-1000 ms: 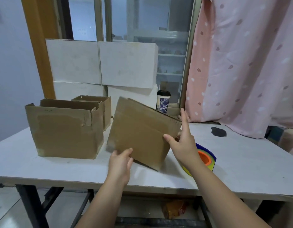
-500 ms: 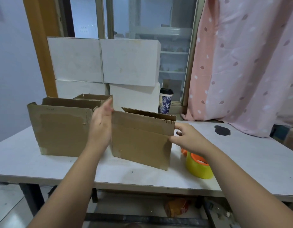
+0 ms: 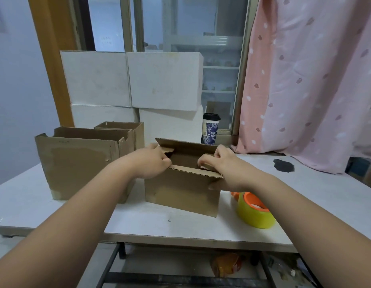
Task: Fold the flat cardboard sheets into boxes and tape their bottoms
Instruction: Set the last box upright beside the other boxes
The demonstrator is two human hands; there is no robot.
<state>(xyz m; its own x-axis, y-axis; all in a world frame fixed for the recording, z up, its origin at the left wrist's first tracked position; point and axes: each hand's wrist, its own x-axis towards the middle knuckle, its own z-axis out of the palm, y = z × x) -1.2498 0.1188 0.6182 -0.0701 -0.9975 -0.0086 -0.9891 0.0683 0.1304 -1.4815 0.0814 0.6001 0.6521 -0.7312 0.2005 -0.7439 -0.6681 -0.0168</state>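
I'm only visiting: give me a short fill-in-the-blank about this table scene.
1. The left hand and right hand grip the top flaps of the middle ____.
2. The tape roll right of it is ____ with an orange core.
3. The cup behind has a ____ lid.
Missing: box; yellow; black.

The middle box (image 3: 180, 192) sits on the table (image 3: 305, 194), bigger box (image 3: 76, 163) just left of it, smaller box (image 3: 126, 127) behind that one. Then the tape roll (image 3: 255, 215) just right, cup (image 3: 210, 129) behind.
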